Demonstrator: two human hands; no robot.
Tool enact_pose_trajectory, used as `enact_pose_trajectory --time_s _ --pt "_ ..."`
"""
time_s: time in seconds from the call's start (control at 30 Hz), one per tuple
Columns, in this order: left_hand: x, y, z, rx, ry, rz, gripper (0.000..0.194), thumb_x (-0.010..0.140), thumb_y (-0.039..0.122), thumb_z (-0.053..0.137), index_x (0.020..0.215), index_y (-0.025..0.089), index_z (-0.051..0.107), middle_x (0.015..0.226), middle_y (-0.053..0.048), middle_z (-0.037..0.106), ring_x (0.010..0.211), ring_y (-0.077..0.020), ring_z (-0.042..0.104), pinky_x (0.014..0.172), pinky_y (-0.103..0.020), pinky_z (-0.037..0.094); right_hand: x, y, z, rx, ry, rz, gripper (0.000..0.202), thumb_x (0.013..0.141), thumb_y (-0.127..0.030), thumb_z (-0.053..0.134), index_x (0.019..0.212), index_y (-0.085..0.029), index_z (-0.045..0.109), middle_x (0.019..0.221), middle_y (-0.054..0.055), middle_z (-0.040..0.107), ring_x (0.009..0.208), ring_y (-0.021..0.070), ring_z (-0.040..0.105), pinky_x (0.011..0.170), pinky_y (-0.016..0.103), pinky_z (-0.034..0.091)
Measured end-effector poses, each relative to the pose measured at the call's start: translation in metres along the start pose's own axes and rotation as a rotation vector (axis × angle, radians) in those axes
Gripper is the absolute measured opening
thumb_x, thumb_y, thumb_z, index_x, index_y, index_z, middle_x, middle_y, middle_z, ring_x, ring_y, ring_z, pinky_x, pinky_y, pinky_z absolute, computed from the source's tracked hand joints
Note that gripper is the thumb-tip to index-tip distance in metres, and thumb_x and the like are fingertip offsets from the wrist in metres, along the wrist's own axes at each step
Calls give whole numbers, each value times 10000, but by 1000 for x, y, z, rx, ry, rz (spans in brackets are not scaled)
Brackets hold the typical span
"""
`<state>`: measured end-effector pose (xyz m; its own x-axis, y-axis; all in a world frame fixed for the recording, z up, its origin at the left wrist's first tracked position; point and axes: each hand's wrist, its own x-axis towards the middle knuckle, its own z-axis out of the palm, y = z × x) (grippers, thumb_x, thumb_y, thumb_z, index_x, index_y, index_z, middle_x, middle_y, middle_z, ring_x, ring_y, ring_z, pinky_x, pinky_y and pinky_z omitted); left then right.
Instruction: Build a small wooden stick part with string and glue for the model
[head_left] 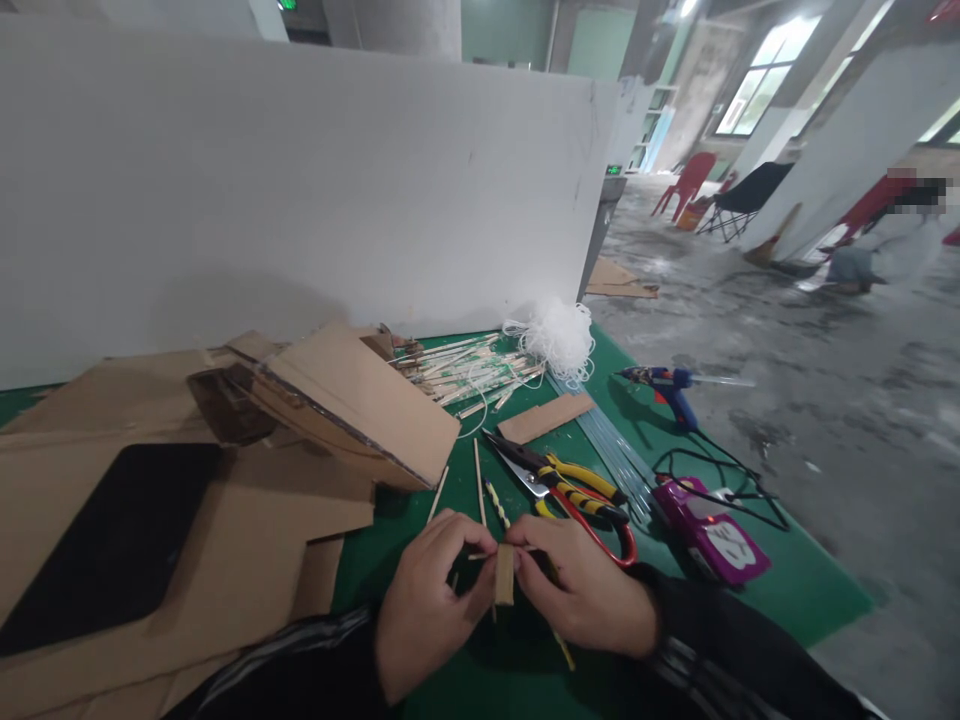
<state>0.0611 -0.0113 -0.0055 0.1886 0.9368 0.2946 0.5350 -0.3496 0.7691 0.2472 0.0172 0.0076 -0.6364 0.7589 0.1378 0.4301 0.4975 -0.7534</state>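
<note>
A small cardboard strip [505,578] is pinched between my two hands at the lower middle. My left hand [431,600] closes thumb and forefinger at its left edge, and my right hand [585,590] does the same at its right edge. A thin wooden stick [477,556] crosses at the strip, its ends showing by my fingers; whether it passes through is hidden. Just beyond my hands lie a loose wooden stick [479,480] and a drill bit [496,503]. Needle-nose pliers [555,470] with yellow-black handles rest over red-handled scissors [624,548] near my right hand.
Cardboard pieces [255,520] and a black flat object [120,540] cover the left. Further back lie wooden sticks [465,370], white string [559,340] and clear glue sticks [611,445]. A blue glue gun [671,385] and purple box [712,530] sit right, joined by cable. A white panel [300,180] stands behind.
</note>
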Motion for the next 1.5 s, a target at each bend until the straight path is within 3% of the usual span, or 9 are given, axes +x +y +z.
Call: enact_pose_trajectory --time_s 0.43,0.73,0.87,1.2,1.5 --pt "-1 -1 -2 3 -18 -21 155 884 305 586 774 197 575 754 0 606 729 -151 595 665 -256 446 1 2 1 53 -3 5 180 966 -246 419 810 -189 487 691 -25 512 622 106 465 573 224 319" --pt "-1 -6 -1 79 17 268 86 890 166 580 818 197 544 771 -12 628 753 -162 556 683 -278 418 1 2 1 171 -16 73 230 948 -235 421 722 -190 427 617 -46 413 568 100 371 533 227 285" --pt "0 -3 -3 120 30 307 112 884 169 581 779 192 550 730 -18 626 724 -170 549 658 -283 418 2 2 0 214 -33 85 244 948 -247 425 712 -188 418 611 -49 390 567 98 347 525 225 275" --pt "1 1 -3 59 18 96 94 874 200 575 779 199 582 733 -7 612 724 -153 598 647 -254 448 2 2 1 159 -12 60 272 980 -283 399 737 -178 461 626 -40 413 582 103 378 534 227 285" --pt "1 8 -7 21 -47 -94 154 885 306 564 769 207 587 749 -1 611 726 -159 602 654 -259 453 0 1 0 64 -4 -73 180 969 -196 395 854 -181 532 765 8 566 685 119 518 633 224 374"
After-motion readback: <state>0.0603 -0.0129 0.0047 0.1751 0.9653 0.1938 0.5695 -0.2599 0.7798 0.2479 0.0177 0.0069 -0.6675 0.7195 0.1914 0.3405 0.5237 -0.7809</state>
